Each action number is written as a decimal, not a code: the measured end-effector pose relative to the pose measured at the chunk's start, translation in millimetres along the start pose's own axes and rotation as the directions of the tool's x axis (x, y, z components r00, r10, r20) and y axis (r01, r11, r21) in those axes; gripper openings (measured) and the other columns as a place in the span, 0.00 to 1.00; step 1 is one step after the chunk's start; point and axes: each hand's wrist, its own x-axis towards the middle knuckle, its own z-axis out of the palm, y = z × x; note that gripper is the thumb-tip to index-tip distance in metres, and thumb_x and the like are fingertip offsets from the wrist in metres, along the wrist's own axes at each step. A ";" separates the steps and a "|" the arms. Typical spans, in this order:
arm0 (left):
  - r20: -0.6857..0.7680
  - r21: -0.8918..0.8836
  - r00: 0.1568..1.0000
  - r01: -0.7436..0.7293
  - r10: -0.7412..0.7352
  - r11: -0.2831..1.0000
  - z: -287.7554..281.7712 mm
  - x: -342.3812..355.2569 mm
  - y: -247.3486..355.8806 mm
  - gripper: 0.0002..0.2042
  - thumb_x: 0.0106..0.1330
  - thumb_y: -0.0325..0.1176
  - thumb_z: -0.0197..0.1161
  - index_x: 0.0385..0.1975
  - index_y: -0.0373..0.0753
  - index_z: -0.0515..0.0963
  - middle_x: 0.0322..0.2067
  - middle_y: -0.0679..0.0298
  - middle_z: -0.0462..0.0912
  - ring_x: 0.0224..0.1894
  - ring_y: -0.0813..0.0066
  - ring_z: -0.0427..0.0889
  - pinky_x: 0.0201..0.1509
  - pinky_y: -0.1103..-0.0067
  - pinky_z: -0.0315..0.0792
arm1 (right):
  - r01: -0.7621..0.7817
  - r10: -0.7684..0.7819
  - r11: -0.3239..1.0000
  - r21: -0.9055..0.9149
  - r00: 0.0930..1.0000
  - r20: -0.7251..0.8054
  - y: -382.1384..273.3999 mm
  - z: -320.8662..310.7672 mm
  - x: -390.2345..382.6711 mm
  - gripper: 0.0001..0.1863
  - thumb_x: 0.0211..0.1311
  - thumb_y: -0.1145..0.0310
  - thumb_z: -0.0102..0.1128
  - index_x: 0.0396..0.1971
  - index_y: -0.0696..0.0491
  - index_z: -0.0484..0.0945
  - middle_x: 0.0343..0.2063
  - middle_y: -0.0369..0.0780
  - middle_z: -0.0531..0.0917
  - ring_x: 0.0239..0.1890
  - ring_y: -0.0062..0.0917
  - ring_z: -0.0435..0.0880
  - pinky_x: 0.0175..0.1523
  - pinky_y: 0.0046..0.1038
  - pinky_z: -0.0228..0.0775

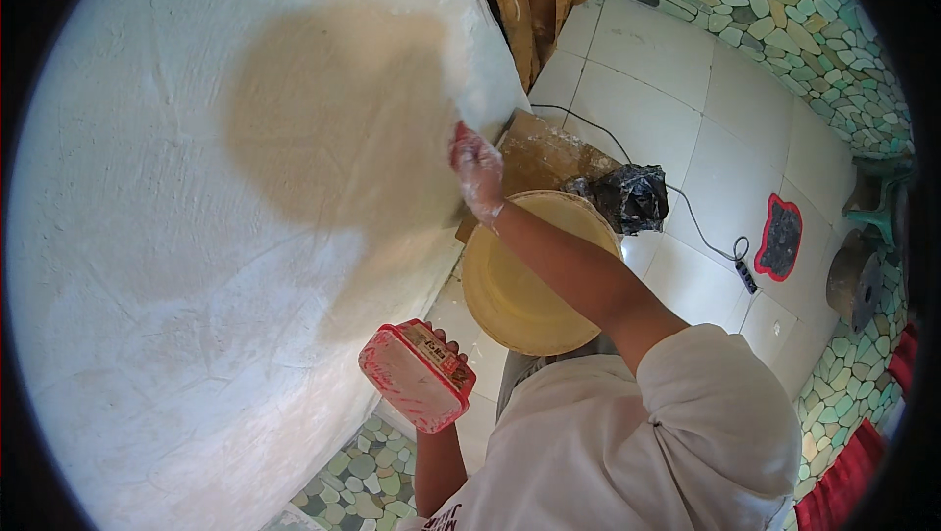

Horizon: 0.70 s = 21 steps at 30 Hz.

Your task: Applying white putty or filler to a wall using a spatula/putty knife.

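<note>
My left hand is wrapped round the side of a rectangular plastic tub with a red rim. White paste is smeared inside the tub, and a printed label covers one side. Farther forward, my right hand is raised close to the large white plastered wall. Its fingers are closed and coated with white residue. A small red edge shows at the fingertips, but I cannot make out what it belongs to. Below my right forearm stands a round yellowish bucket, its rim dusty.
A crumpled black plastic bag and a stained brown board lie beyond the bucket. A cable runs over the white tiles to a black power strip. Farther right are a red-edged dark mat and a round metal container.
</note>
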 end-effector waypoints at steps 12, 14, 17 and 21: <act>0.027 -0.016 1.000 -0.005 0.005 1.000 -13.4 -19.5 7.8 0.32 0.65 0.57 0.49 0.59 0.35 0.64 0.51 0.48 0.73 0.50 0.51 0.75 0.54 0.57 0.70 | 0.196 -0.304 0.570 -0.798 0.953 0.017 40.3 11.7 21.5 0.19 0.69 0.64 0.44 0.52 0.58 0.75 0.34 0.40 0.84 0.33 0.24 0.82 0.38 0.30 0.72; 0.071 -0.027 0.997 -0.003 0.005 1.000 -20.3 -21.2 13.7 0.32 0.65 0.56 0.50 0.59 0.35 0.64 0.51 0.48 0.73 0.50 0.51 0.75 0.54 0.57 0.69 | 0.043 -0.008 0.937 -0.347 0.995 0.102 48.5 10.4 -7.7 0.18 0.66 0.73 0.46 0.53 0.49 0.77 0.23 0.29 0.75 0.22 0.10 0.68 0.30 0.15 0.63; 0.053 -0.012 0.998 -0.033 0.034 0.999 -27.5 -35.1 33.6 0.32 0.65 0.56 0.50 0.59 0.35 0.63 0.51 0.49 0.73 0.49 0.52 0.75 0.53 0.58 0.70 | 0.085 -0.082 0.996 -0.031 0.993 0.088 48.1 17.3 -46.1 0.16 0.68 0.71 0.45 0.52 0.51 0.77 0.25 0.28 0.74 0.21 0.09 0.67 0.29 0.15 0.61; 0.110 -0.031 0.994 -0.004 0.007 1.000 -29.6 -37.8 45.7 0.32 0.65 0.57 0.50 0.60 0.35 0.63 0.52 0.49 0.72 0.49 0.52 0.75 0.54 0.59 0.71 | -0.015 0.039 0.989 0.146 0.986 -0.164 50.4 -7.4 -4.8 0.15 0.70 0.67 0.47 0.51 0.53 0.77 0.26 0.27 0.74 0.22 0.10 0.67 0.30 0.15 0.61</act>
